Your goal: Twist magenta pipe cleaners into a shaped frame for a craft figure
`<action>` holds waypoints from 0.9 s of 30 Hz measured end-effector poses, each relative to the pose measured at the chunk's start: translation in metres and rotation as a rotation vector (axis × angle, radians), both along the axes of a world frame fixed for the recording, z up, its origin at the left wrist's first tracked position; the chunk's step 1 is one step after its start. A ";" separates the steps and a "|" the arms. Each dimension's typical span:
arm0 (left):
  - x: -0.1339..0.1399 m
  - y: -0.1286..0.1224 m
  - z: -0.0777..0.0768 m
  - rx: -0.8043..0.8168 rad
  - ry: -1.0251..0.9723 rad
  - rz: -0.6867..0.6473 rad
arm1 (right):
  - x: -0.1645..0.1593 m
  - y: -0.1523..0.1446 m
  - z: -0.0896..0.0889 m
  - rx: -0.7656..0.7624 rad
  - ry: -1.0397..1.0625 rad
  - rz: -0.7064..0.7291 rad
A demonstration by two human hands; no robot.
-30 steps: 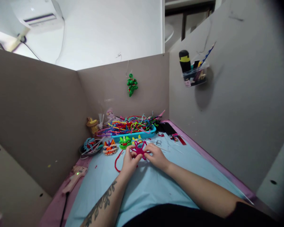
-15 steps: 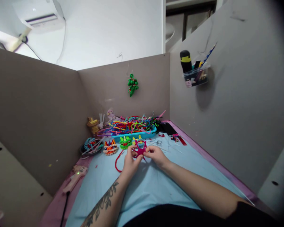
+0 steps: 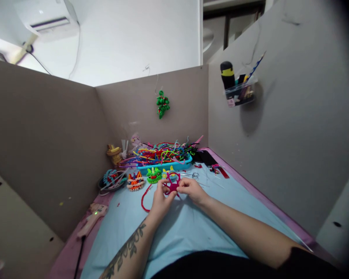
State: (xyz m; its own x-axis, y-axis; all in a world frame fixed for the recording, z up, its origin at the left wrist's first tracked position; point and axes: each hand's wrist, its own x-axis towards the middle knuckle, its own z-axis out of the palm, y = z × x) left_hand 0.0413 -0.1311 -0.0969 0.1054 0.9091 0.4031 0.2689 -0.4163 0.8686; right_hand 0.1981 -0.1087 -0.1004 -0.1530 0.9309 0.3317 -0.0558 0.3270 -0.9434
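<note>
Between my two hands, above the light blue cloth point(image 3: 189, 228), is a magenta pipe-cleaner piece point(image 3: 173, 187) with a dense flat middle and loops standing up at its top. My left hand point(image 3: 162, 195) pinches its left side between thumb and fingers. At its right edge, my right hand point(image 3: 191, 190) has thumb and forefinger closed on it. A red pipe cleaner point(image 3: 143, 201) lies curved on the cloth left of my left hand. Just behind the piece sit a green pipe-cleaner figure point(image 3: 154, 176) and a partly hidden yellow and blue one point(image 3: 166, 173).
A blue tray point(image 3: 163, 167) heaped with coloured pipe cleaners stands at the back. Scissors point(image 3: 195, 175) lie right of it. An orange and white figure point(image 3: 135, 181) and a dark bowl point(image 3: 113, 186) are on the left, with a pink glue gun point(image 3: 93, 221) nearer. Grey panels enclose the table.
Hardly anything differs. Both hands keep their hold on the magenta piece, which has shifted very slightly to the right.
</note>
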 end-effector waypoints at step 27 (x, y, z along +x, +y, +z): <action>0.002 0.004 0.005 -0.228 -0.304 -0.025 | 0.007 -0.011 0.006 0.833 -0.579 -0.411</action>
